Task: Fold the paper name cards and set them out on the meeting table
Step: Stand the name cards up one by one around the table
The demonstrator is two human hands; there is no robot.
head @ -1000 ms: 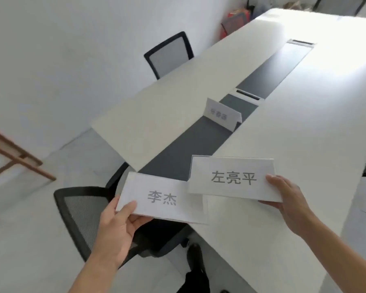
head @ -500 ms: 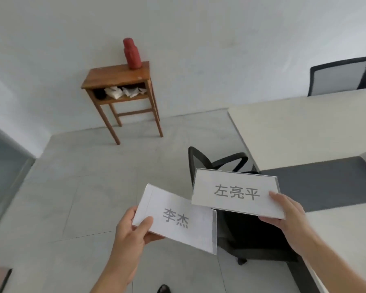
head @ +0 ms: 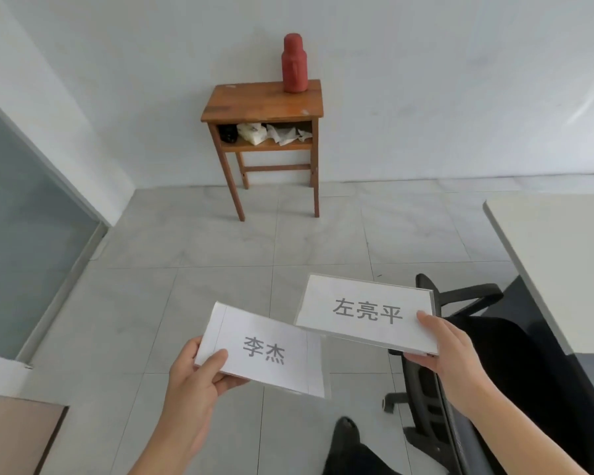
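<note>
— Where were the cards?
— Up in the air, over the floor, not on the table (head: 559, 255). Left card (head: 263, 349) pinched at its left end by the left hand (head: 194, 375), thumb on top. Right card (head: 369, 313) pinched at its right end by the right hand (head: 450, 351).
— Which way lying?
— Long sides going left to right, right card's corner over the left one. Table's corner off to the right, nearer the right hand.
— Any writing?
— "李杰" on the left card, "左亮平" on the right.
</note>
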